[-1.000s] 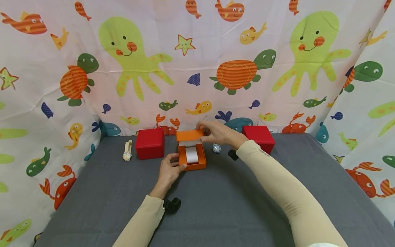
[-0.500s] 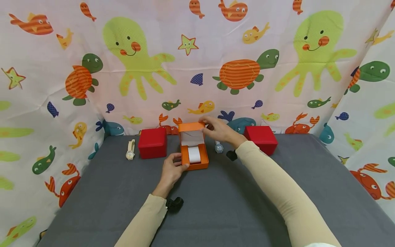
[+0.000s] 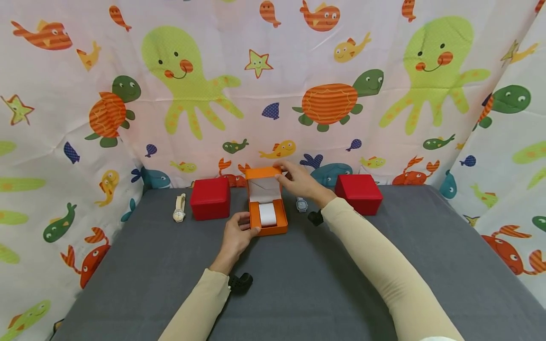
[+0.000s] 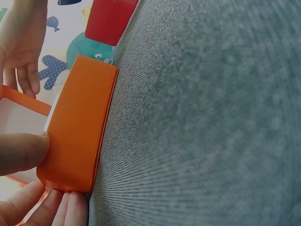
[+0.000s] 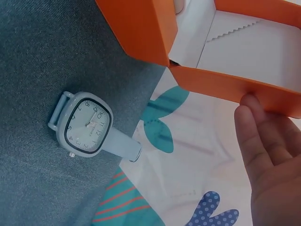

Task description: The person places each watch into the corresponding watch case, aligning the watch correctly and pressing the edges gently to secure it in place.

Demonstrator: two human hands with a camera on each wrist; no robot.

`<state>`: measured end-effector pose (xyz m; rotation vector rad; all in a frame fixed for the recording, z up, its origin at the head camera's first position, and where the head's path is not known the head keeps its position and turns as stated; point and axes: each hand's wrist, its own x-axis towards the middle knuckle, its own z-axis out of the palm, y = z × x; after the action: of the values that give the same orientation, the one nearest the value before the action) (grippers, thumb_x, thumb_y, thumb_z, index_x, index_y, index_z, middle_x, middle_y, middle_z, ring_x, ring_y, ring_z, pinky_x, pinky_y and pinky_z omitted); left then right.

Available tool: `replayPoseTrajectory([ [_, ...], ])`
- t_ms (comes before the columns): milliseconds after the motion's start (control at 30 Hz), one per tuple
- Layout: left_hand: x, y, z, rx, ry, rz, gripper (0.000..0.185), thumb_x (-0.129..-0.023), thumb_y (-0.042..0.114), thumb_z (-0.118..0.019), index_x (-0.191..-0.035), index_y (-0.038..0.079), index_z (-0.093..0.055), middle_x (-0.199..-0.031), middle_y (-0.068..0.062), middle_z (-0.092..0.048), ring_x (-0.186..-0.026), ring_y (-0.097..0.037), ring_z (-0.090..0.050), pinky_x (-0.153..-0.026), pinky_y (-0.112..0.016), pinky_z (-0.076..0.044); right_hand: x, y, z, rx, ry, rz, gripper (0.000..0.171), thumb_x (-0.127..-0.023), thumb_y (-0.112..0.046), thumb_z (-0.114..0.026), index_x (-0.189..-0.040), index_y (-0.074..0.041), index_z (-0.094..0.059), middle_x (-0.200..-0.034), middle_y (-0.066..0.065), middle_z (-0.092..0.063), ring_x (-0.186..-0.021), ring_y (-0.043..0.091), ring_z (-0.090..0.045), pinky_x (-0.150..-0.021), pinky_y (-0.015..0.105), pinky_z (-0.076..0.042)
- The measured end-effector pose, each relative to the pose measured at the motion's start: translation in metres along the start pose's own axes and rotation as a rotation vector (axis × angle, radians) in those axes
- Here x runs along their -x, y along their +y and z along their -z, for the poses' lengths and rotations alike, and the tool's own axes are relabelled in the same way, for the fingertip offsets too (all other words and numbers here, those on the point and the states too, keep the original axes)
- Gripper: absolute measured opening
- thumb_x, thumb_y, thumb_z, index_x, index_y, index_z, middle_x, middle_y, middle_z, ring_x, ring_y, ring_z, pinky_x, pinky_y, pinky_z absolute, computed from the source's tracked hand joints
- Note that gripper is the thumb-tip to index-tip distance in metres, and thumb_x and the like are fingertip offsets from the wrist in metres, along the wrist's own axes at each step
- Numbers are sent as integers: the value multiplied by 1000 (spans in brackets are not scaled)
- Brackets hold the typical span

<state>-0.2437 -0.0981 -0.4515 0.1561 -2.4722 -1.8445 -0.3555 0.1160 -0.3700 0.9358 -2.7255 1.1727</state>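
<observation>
A: Where's the orange box (image 3: 268, 219) now, and which way does it face?

B: Mid-bench, on the gray felt-like cloth of the bench (image 3: 298, 284), between two red boxes. I read its long axis as running front-to-back, away from me. Lid (image 3: 264, 182) hinged at the far edge, standing roughly upright, open side toward me. Smooth matte card, sharp square corners; white lining inside the lid, w/ a white cushion (image 3: 268, 214) seated in the base.

A: Hands?

B: Left hand (image 3: 235, 237) holds the base at its near-left corner: thumb pressed on one orange wall, fingers curled vs. the adjoining side, per the left wrist view. Right hand (image 3: 298, 182) is at the lid's top right edge, fingertips (image 5: 251, 113) touching the rim; fingers look fairly straight, not wrapped round it.

A: Anything else nearby?

B: Pale blue watch (image 5: 89, 125), rounded-square face, lying flat just right of the box, apart from it. Cream watch (image 3: 178, 208) far left, beside the left red box (image 3: 210, 198). Right red box (image 3: 359, 193) sits behind my right forearm. Sea-creature print curtain (image 3: 273, 85) backs the scene.
</observation>
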Motion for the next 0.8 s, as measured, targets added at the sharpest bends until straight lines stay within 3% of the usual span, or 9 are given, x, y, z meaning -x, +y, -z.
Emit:
replayPoseTrajectory([
  [267,0,1,0,-14,13,-6,52,-77,1,-77,-125,4,-56,-118,-17,-59,-104,-31,-61,-79,-39,-55,4,-1,1,-35,6,-37,54,-98,-37,-52,-145,-14,-38,-136,11,-50,-97,25,-58,-88,40,-50],
  [433,1,1,-1,-15,4,-3,52,-77,3,-77,-125,4,-57,-119,-17,-58,-105,-31,-60,-80,-39,-55,18,8,-1,-52,63,-53,64,-97,-46,-49,-147,-9,-33,-137,16,-49,-104,29,-57,-93,44,-47],
  [633,1,1,1,-48,5,-6,51,-77,6,-78,-124,4,-58,-119,-15,-60,-104,-29,-61,-80,-39,-55,32,15,-4,-64,115,-112,59,-98,-45,-46,-144,-9,-37,-134,14,-51,-109,30,-54,-93,47,-47],
  [800,-1,4,5,-134,33,-78,46,-78,12,-79,-120,4,-61,-115,-14,-60,-103,-30,-59,-84,-42,-52,41,20,-4,-54,141,-178,58,-97,-51,-45,-141,-13,-39,-132,11,-52,-112,29,-53,-95,47,-47],
])
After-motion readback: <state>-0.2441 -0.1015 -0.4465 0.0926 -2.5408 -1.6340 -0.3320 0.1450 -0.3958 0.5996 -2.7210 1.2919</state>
